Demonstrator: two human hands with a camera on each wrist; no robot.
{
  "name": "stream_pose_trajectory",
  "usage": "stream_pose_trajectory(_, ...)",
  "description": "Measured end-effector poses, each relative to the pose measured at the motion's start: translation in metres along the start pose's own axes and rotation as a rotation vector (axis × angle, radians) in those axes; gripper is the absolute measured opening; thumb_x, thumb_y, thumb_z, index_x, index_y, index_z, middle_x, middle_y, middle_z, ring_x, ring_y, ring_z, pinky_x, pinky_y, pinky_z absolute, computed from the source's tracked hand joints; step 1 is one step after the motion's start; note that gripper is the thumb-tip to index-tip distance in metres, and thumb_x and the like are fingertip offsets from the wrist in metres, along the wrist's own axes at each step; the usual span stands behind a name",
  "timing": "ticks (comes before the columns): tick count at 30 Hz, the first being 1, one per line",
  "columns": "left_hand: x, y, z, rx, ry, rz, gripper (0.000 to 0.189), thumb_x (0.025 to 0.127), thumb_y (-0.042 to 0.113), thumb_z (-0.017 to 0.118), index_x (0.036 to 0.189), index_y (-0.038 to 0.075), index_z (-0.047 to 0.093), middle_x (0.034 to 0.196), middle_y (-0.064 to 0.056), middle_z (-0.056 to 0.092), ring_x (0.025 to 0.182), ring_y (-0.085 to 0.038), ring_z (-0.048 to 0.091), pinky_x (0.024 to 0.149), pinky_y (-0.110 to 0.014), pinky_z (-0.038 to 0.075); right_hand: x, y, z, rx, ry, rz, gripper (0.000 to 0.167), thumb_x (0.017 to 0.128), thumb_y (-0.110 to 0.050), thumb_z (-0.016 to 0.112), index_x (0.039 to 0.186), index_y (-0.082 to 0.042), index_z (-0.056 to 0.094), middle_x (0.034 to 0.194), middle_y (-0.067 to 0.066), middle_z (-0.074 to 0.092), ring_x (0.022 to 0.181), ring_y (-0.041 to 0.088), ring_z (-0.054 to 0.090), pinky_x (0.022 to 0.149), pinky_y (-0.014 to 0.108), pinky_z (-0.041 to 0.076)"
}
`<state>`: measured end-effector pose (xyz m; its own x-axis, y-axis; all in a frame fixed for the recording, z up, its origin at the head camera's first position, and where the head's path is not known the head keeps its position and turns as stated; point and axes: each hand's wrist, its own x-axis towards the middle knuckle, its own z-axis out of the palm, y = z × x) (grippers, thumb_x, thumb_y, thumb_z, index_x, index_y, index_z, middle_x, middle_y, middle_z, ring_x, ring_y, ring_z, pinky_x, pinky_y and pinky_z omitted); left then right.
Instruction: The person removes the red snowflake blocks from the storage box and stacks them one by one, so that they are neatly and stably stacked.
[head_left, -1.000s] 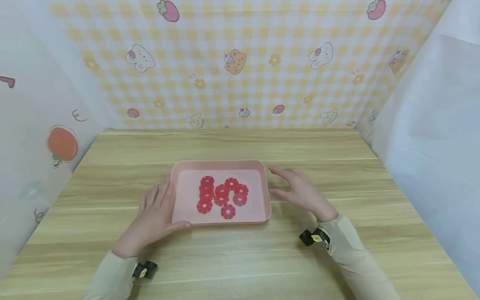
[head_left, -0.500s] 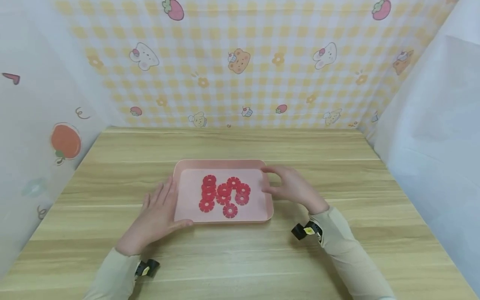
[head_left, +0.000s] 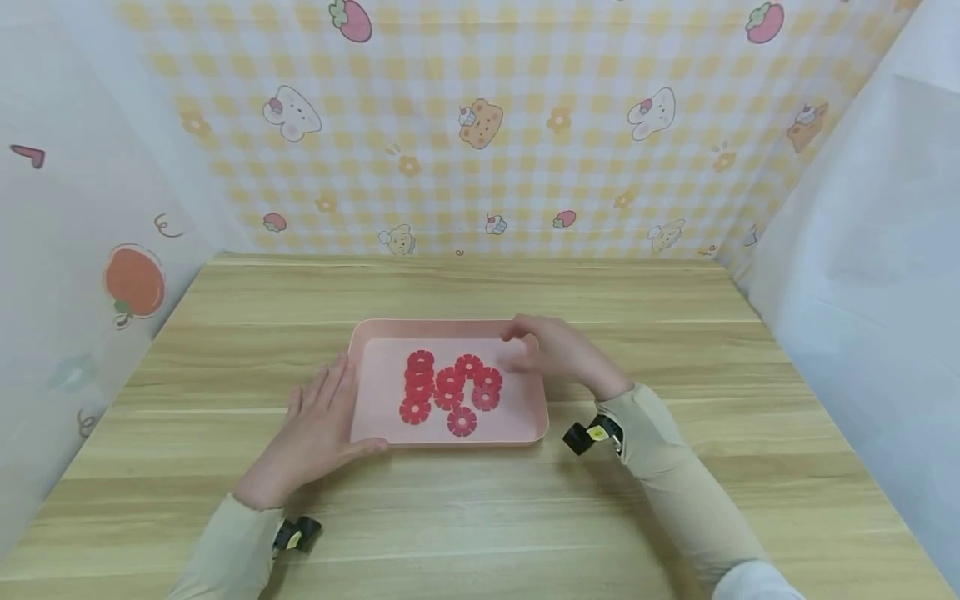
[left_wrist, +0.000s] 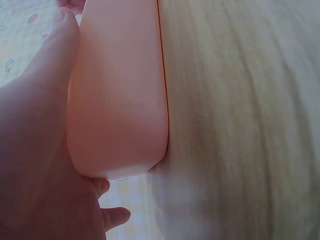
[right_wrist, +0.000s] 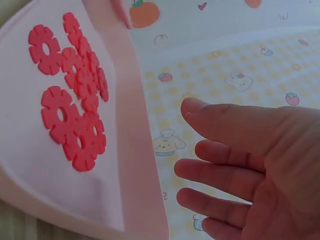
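Observation:
A shallow pink tray [head_left: 450,444] lies on the table with several red notched plastic snowflake discs [head_left: 462,422] inside. Some discs overlap in a column at the left, others cluster towards the middle; the right wrist view shows their round centre holes and slits. My left hand [head_left: 311,433] rests against the tray's left end, fingers straight along the side and thumb at the near edge; the left wrist view shows it against the pink outer wall. Over the tray's right end hovers my right hand [head_left: 558,350], thumb and fingers apart with nothing between them [right_wrist: 250,165].
The wood-grain table [head_left: 465,517] extends around the tray on every side. A yellow checked cloth [head_left: 420,183] with cartoon prints hangs behind it. Pale sheets stand at left and right. Each wrist carries a small black camera [head_left: 588,435].
My right hand has moved left from beside the tray to above its right end. The left hand has stayed on the tray's left end. The discs lie as before.

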<state>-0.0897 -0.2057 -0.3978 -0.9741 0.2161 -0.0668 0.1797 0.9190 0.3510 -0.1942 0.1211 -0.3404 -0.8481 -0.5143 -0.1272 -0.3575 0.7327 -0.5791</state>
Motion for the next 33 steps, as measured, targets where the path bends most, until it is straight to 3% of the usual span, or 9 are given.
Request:
stream_pose_trajectory(9, -0.001, 0.000, 0.000, -0.010, 0.001, 0.002, 0.122, 0.071, 0.065, 0.070, 0.151, -0.004, 0.009, 0.158, -0.025, 0.007, 0.140, -0.051, 0.013, 0.104, -0.076, 0.010, 0.020, -0.010, 0.005, 0.068, -0.067, -0.058, 0.039, 0.083, -0.022, 0.075, 0.118, -0.011, 0.062, 0.120, 0.008, 0.065, 0.114, 0.028, 0.058, 0.095, 0.046, 0.049)
stream_pose_trajectory(22, -0.002, 0.000, 0.004, -0.018, 0.021, 0.007, 0.122, 0.070, 0.065, 0.071, 0.151, -0.003, 0.009, 0.159, -0.023, 0.008, 0.140, -0.049, 0.016, 0.103, -0.076, 0.013, 0.046, -0.018, 0.019, 0.071, -0.153, -0.139, 0.033, 0.084, -0.014, 0.073, 0.115, -0.011, 0.063, 0.115, 0.005, 0.066, 0.115, 0.022, 0.056, 0.101, 0.045, 0.045)
stream_pose_trajectory(33, -0.001, -0.002, 0.005, -0.029, 0.023, -0.002, 0.124, 0.069, 0.070, 0.069, 0.152, -0.001, 0.009, 0.159, -0.022, 0.008, 0.141, -0.048, 0.016, 0.104, -0.075, 0.014, 0.061, -0.020, 0.031, 0.092, -0.272, -0.075, 0.033, 0.081, -0.017, 0.076, 0.110, -0.025, 0.064, 0.113, -0.008, 0.063, 0.113, 0.016, 0.053, 0.097, 0.043, 0.044)
